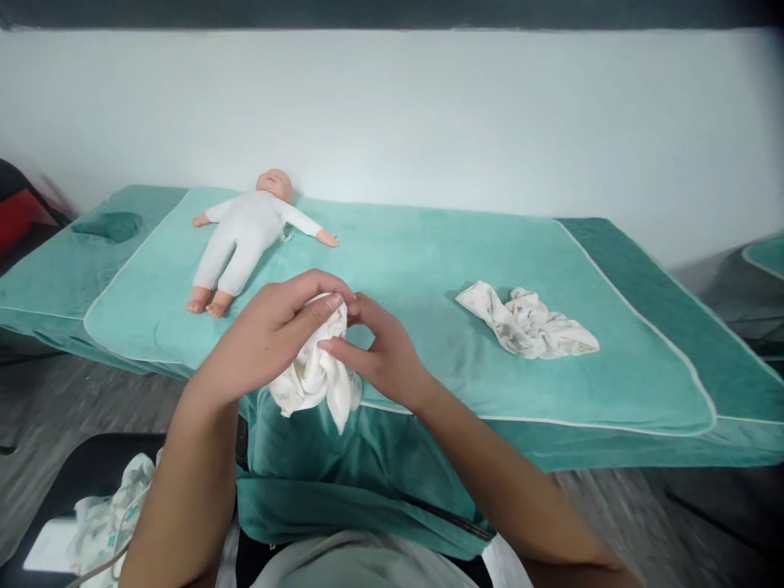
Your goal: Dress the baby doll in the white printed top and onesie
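Note:
A crumpled white baby cloth with faint print is bunched up between both hands, over the front edge of the bed. My left hand is closed around its upper left side, thumb on top. From the right, my right hand pinches the same cloth with thumb and fingers, and the fingertips of both hands meet at its top. Part of the cloth hangs below the hands. A baby doll in a white suit lies face up beyond my left hand. Another crumpled white printed cloth rests farther right.
A green cover with pale piping lies over the bed, which stands against a white wall. At the lower left, a black chair holds a printed cloth, a white flat object and a cable.

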### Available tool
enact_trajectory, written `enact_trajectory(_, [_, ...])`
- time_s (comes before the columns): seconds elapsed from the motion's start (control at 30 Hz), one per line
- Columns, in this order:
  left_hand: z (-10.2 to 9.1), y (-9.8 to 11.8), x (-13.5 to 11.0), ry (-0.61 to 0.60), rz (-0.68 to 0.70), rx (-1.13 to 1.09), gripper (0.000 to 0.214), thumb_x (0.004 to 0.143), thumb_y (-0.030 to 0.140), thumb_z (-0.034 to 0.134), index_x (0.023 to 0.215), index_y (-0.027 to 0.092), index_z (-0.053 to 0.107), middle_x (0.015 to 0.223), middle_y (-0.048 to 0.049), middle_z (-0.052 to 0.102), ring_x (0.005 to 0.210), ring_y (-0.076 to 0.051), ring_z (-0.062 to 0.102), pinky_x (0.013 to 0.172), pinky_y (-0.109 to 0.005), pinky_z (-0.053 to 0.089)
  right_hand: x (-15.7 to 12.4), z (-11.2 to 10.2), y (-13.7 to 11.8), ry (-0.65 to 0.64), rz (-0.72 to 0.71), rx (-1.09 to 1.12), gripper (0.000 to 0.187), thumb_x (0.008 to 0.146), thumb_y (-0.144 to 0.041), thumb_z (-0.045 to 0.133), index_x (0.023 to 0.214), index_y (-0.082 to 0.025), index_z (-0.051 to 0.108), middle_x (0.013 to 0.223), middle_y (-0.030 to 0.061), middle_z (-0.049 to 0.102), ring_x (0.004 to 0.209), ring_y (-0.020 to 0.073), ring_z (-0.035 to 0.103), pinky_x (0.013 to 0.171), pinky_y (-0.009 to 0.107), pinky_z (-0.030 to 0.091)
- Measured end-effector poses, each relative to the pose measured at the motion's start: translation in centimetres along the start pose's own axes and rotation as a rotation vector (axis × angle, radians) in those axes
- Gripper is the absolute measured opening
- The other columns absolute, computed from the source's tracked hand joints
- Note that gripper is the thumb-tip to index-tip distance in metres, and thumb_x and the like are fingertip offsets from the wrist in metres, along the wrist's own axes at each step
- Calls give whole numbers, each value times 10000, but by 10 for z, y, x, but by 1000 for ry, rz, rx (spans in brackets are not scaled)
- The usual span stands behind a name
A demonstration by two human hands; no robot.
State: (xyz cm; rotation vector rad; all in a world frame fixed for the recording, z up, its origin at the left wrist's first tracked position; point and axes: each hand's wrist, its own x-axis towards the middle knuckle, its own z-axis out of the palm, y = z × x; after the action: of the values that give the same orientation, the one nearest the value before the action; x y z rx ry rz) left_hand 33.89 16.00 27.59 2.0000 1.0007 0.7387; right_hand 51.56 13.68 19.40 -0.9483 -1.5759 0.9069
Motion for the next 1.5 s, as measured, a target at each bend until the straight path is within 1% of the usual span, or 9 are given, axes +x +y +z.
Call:
enact_trajectory(0.2, [-1,0,-2,-15,-53,139,309,972,499,552,1111,275,712,997,-2,752,811,-165,669,639,-250,500,1,-8,7,125,-25,-31,72,930,-224,621,858,-223,622,848,-16,620,811,135,567,799,303,463])
enact_trajectory(0.3, [-2,-4,-1,-42,-34,269,254,914,396,622,1132,308,717,1094,16,754,922,-191,681,715,-266,514,2,-25,4,73,-22,-38,70,942,-270,643,892,-223,657,889,-3,650,849,145,594,820,310,474])
enact_trajectory(0.43, [2,-8,3,138,14,396,360,850,193,558,1164,282,709,1033,14,752,897,-189,667,827,-302,522,5,-39,-8,-80,36,-60,159,958,-372,658,899,-224,662,887,2,655,840,149,608,791,308,483])
enact_trajectory(0.7, [15,4,6,238,193,472,317,846,157,530,1101,253,693,1010,-15,704,903,-194,642,811,-308,515,14,-26,-20,25,3,-183,73,931,-310,641,964,-245,645,870,-15,688,818,156,634,763,302,502])
enact_trajectory(0.9, [9,-11,5,414,259,663,376,844,69,452,1102,246,660,1104,-37,665,1031,-197,638,848,-306,495,20,-45,-28,77,123,-53,134,936,-369,627,943,-235,638,716,-29,585,632,131,535,575,267,423])
enact_trajectory(1.07, [11,-20,7,542,288,643,356,869,73,444,1104,250,644,1128,-49,666,1088,-218,631,940,-349,488,23,-52,-36,43,8,-509,89,875,-266,663,959,-245,643,698,-43,532,607,120,454,572,262,334])
enact_trajectory(1.23, [10,-19,6,583,257,599,380,882,110,480,1183,289,627,1179,-60,674,1171,-262,612,1010,-413,481,24,-57,-29,138,-134,-1076,277,809,-83,520,986,-242,662,1050,56,689,855,193,572,578,295,269])
enact_trajectory(1.33, [10,-20,6,624,263,631,372,893,121,480,1189,292,626,1185,-71,673,1175,-268,612,1021,-439,478,19,-57,-29,160,-109,-1084,298,798,-80,501,986,-241,666,967,54,715,868,220,594,599,303,299])
enact_trajectory(1.5, [13,-16,5,619,270,618,364,916,142,484,1208,312,621,1213,-65,667,1185,-262,610,1012,-440,491,14,-51,-53,57,-16,-829,311,756,-88,506,973,-245,663,828,6,702,725,194,595,611,296,353])
